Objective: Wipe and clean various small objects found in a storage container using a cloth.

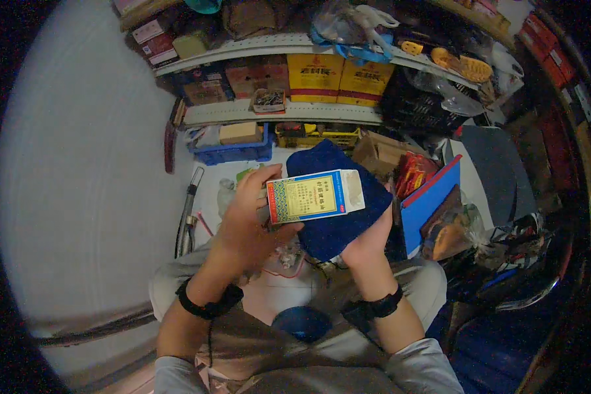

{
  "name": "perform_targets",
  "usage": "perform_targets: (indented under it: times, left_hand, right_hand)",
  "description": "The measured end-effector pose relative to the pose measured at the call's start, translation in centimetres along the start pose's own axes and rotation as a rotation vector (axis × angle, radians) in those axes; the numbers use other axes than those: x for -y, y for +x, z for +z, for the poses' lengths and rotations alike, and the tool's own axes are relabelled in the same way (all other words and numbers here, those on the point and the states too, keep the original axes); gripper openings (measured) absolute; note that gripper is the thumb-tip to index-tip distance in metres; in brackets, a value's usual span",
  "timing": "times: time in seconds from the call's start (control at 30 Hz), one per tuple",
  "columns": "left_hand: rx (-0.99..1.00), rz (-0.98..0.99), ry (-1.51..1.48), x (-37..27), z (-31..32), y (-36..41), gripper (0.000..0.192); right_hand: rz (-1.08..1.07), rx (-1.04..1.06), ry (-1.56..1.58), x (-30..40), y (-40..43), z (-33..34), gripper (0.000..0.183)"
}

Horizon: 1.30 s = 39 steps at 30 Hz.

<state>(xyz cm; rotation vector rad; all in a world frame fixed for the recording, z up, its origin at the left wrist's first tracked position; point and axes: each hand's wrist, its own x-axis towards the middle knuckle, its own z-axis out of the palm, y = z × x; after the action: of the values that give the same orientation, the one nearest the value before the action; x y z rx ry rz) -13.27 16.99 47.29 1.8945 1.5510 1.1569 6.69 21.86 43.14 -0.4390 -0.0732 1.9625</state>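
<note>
My left hand (244,229) grips the left end of a small cardboard medicine carton (310,196), with fingers above and thumb below. The carton is yellow, blue and red and bears writing. At its right end a pale end flap (353,189) sticks out. Under the carton lies a dark blue folded cloth (335,236), spread over my right hand (369,241). My right palm supports the cloth from beneath, and most of its fingers are hidden by it. Whether the carton rests on the cloth or is held just above it, I cannot tell.
Behind my hands stand a blue plastic crate (234,152), a yellow crate (320,137) and a brown cardboard box (386,152). Shelves (325,114) with yellow cartons (315,79) rise beyond. A blue flat panel (431,202) leans at right; a white wall (83,172) runs along the left.
</note>
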Motion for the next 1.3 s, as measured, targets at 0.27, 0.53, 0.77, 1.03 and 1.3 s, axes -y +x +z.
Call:
perform_targets:
  times: [0.27,0.53,0.77,1.03,1.3]
  left_hand:
    - [-0.020,-0.026,0.031,-0.4,0.0,0.4,0.060]
    - [-0.021,-0.052,-0.063,-0.5,0.0,0.3,0.061]
    - [0.008,-0.103,-0.096,-1.2,0.2,-0.1,0.060]
    - [0.093,-0.272,-0.617,-0.9,2.7,-1.0,0.058]
    - [0.112,-0.323,-0.835,0.1,5.1,-1.7,0.067]
  right_hand:
    - [-0.038,0.061,0.049,1.4,0.2,-0.3,0.068]
    - [-0.172,0.184,0.040,4.9,0.2,-1.5,0.062]
    - [-0.539,-0.010,-0.060,6.5,-1.5,1.5,0.064]
    - [-0.747,-0.111,-0.170,7.0,-3.3,2.6,0.056]
    - [-0.760,-0.321,-0.406,5.5,-4.1,3.3,0.055]
